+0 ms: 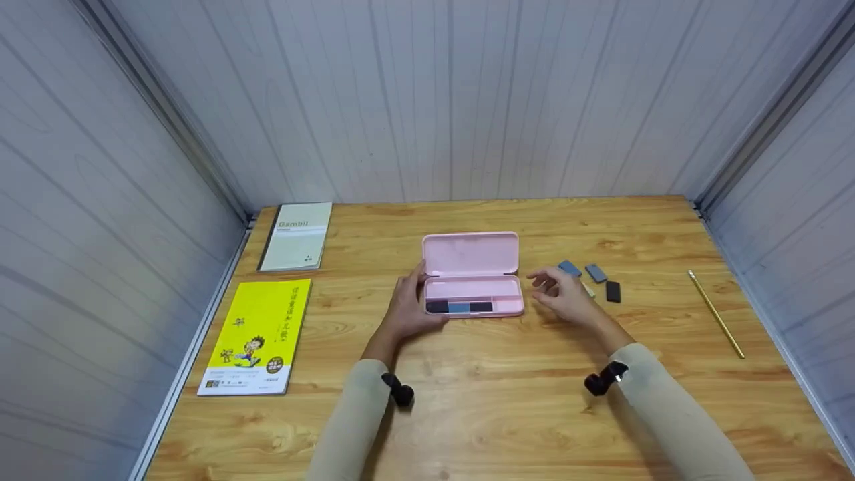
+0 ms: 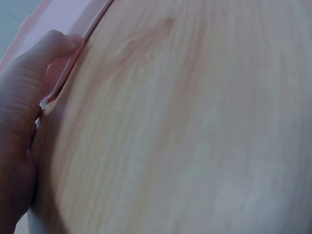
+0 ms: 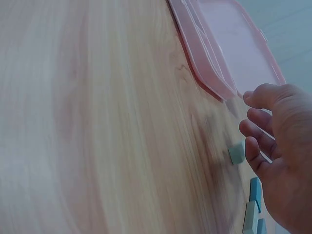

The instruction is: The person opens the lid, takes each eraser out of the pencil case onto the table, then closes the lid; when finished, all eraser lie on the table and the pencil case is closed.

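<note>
"Gambit" printed in pale letters at top of the grey-white notebook point(image 1: 296, 236), far left of table; smaller line under it too tiny to read. Yellow book point(image 1: 259, 336) w/ cartoon figure: a column of characters down its right side, prob. Chinese, not legible from head view; round dark badge and small barcode-like mark near bottom edge, unreadable too. Pink case point(image 1: 473, 274), erasers, pencil: no lettering visible. Wrist views show no text.
</note>
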A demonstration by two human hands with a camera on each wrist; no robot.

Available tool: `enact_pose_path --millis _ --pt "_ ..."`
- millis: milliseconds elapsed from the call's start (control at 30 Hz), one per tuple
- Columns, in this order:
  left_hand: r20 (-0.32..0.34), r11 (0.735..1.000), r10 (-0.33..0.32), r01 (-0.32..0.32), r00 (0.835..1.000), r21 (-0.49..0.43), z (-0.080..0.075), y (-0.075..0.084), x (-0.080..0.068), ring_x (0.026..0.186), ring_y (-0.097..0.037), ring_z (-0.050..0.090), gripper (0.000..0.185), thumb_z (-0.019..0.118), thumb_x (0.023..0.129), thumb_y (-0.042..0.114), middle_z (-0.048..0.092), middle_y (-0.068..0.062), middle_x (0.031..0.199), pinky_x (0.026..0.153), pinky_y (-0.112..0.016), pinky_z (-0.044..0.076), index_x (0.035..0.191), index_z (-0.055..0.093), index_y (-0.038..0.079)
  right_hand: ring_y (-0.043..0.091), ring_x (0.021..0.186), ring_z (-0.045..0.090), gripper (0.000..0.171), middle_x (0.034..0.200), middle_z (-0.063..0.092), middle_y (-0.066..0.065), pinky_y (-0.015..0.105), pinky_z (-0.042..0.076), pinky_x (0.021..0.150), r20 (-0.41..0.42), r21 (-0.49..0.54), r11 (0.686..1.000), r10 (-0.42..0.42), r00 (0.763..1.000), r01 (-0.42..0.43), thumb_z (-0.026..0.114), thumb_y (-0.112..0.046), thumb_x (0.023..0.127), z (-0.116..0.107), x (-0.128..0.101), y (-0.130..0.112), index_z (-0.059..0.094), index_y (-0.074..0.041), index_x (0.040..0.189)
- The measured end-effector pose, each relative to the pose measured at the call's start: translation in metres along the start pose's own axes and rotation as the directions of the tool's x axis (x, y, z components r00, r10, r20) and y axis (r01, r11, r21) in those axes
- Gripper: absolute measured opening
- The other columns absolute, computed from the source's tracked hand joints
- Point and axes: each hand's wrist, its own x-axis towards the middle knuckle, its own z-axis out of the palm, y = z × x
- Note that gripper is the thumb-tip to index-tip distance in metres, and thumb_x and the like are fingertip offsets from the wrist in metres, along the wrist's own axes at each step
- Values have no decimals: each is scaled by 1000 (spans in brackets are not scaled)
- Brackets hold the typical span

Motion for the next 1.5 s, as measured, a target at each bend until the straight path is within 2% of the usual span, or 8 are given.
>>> enact_pose_path --millis 267,567,800,967,1100,1300,1500 --pt "1 1000 4 -4 1000 2 -1 2 2 140 -35 50 137 101 68 40 67 -16 153 126 -56 42 179 28 7 27 102 71 32 115 76 25 24 56 87 32 -16 999 -46 998 46 76 3 101 13 8 -13 73 4 133" --pt "4 1000 4 -4 1000 -4 -1 3 2 140 -34 50 136 101 69 38 68 -14 154 126 -55 42 179 28 7 28 106 71 34 124 75 26 31 58 93 99 2 998 -56 993 56 73 3 103 26 17 -30 73 2 137" --pt "7 1000 7 -7 1000 -2 -1 4 2 142 -35 50 135 100 71 38 67 -14 155 128 -57 41 179 26 9 33 109 71 33 127 76 25 28 57 90 136 14 997 -74 988 73 75 -4 106 36 20 -42 73 0 138" --pt "3 1000 8 -8 1000 -3 0 3 2 141 -34 51 135 101 70 39 68 -14 153 127 -56 42 179 27 9 34 109 74 31 126 78 25 26 58 89 144 3 994 -105 984 106 74 -2 106 45 23 -45 73 1 136" --pt "6 1000 -9 9 1000 -3 0 2 2 141 -34 51 135 101 70 40 67 -14 153 127 -55 41 179 28 10 34 112 75 31 128 80 23 25 58 91 166 9 996 -91 982 90 73 -1 105 51 25 -49 73 1 136" --pt "6 1000 -28 28 1000 -5 1 2 1 140 -34 50 135 101 69 40 67 -14 153 126 -55 42 179 28 9 38 117 76 31 130 80 23 34 60 97 188 11 996 -88 978 87 73 0 105 59 24 -48 73 2 135" --pt "3 999 -34 34 999 -5 1 1 0 142 -33 50 136 102 68 39 67 -13 154 127 -54 42 179 28 10 35 117 73 29 127 80 19 41 58 103 204 -12 996 -86 975 91 74 -2 104 64 23 -43 76 -1 133"
